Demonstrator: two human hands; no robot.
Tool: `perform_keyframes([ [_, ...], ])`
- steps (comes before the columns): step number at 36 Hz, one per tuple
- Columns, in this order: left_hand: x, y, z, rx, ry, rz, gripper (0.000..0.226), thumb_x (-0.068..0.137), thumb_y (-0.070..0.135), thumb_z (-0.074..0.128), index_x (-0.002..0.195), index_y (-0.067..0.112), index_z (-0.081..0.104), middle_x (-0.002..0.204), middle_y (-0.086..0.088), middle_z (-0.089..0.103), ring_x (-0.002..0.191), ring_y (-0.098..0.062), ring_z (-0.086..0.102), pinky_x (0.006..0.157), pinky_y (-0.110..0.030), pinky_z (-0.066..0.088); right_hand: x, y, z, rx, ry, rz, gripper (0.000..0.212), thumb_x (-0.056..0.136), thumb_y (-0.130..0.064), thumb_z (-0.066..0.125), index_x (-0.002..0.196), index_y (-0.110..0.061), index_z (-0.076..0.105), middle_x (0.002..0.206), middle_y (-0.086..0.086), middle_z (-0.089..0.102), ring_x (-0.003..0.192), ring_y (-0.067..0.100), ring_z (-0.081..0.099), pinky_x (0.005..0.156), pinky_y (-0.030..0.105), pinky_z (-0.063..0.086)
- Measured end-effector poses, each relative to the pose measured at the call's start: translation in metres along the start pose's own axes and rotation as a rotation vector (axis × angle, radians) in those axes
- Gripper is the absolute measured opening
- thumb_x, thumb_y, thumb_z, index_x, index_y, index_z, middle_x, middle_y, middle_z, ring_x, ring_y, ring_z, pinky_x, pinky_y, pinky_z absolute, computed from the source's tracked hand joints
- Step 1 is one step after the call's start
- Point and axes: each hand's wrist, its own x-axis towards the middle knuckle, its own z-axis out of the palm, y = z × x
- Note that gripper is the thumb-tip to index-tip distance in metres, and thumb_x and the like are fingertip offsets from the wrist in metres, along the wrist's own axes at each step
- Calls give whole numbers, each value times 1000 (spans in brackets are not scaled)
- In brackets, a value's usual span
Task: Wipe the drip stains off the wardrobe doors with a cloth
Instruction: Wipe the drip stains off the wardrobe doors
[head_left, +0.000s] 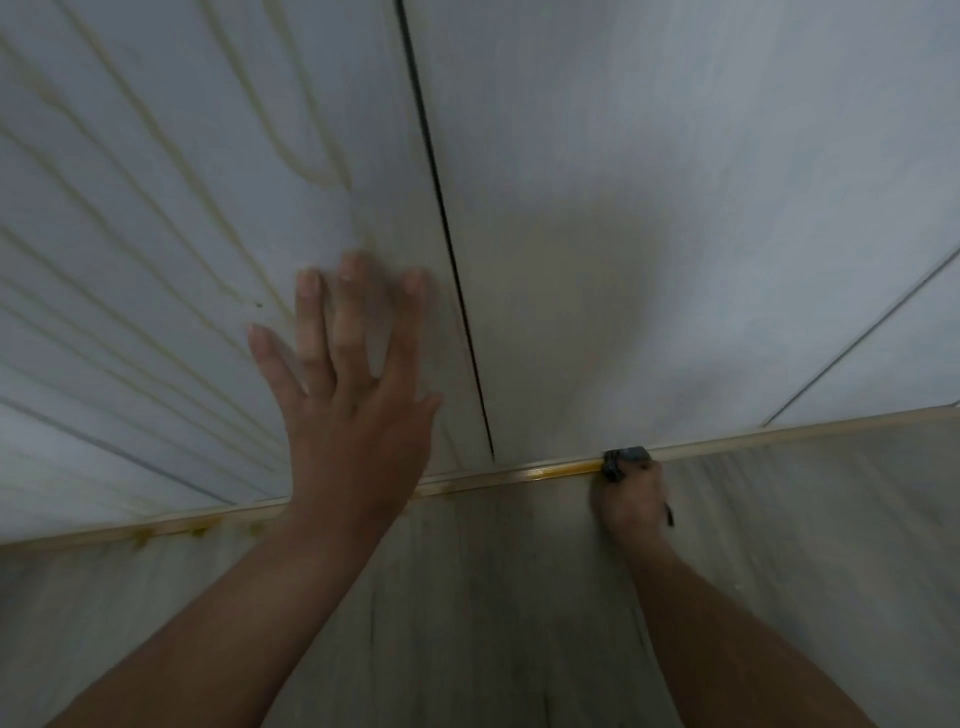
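Drip stains (156, 218): yellowish runs streaking the left door (218, 93) above the rail, thickest well left of the seam; not yet wiped
Blobs (197, 530): a few yellow-green spots gathered on the rail's left stretch
Left hand (353, 410): spread flat, fingers straight, pressed on the left door just above the rail; holding nothing; blurred
Seam (452, 260): dark gap between the two doors, ending at the rail
Rail (519, 474): thin golden strip across the view, doors above it, a plain pale panel (467, 613) below; glossy yellow between seam and cloth
Cloth (626, 457): small dark wad sitting on the rail, right of the seam, bunched in the right hand
Handling of cloth: probably soft, light and limp, so likely to mould over the rail's edge; best taken as a tight bunch with a pad left proud of the fingers; may smear sticky residue unless refolded
Right hand (631, 499): clenched round the cloth, just below the rail, pressing it on the strip
Right door (675, 182): above the rail, no streaks visible, only a soft shadow
Far seam (857, 338): thin grey line meeting the rail's right end
In the way: along the rail leftward, only the braced left hand between cloth and stains; probably needs lifting before the wipe moves across
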Motion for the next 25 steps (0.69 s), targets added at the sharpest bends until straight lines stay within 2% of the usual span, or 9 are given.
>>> perform_keyframes([
  [6, -1, -33, 8, 66, 25, 47, 131, 66, 44, 87, 165, 27, 4, 166, -15, -8, 154, -38, 1, 105, -87, 14, -10, -13, 17, -19, 3, 9, 36, 92, -23, 67, 124, -8, 68, 130, 17, 50, 114, 40, 53, 103, 46, 46],
  [10, -4, -43, 17, 86, 54, 61, 121, 72, 45, 82, 165, 26, 6, 167, -15, 0, 154, -37, 1, 105, -87, 12, -20, -21, 28, -6, 24, -25, 32, 89, -26, 67, 117, -9, 69, 125, 18, 53, 107, 40, 56, 96, 47, 51],
  [15, -5, -43, 22, 82, 106, 68, 103, 84, 41, 75, 165, 26, 12, 168, -13, -3, 157, -35, -4, 111, -83, 10, -28, -26, 45, -16, -21, -102, 32, 90, -20, 70, 120, -6, 72, 131, 15, 51, 113, 37, 56, 102, 39, 45],
  [22, -5, -49, 28, 131, 162, 90, 102, 83, 37, 78, 165, 26, 17, 167, -13, 2, 154, -37, 9, 112, -81, 15, -37, -42, 59, 6, -71, -136, 29, 88, -11, 73, 116, -6, 76, 130, 16, 56, 113, 40, 57, 103, 34, 42],
  [25, -5, -49, 29, 120, 187, 94, 101, 84, 35, 79, 164, 25, 19, 166, -15, 7, 154, -38, 9, 112, -81, 17, -37, -44, 66, 47, -94, -95, 30, 89, -11, 73, 117, -2, 73, 128, 16, 58, 114, 41, 58, 95, 26, 41],
])
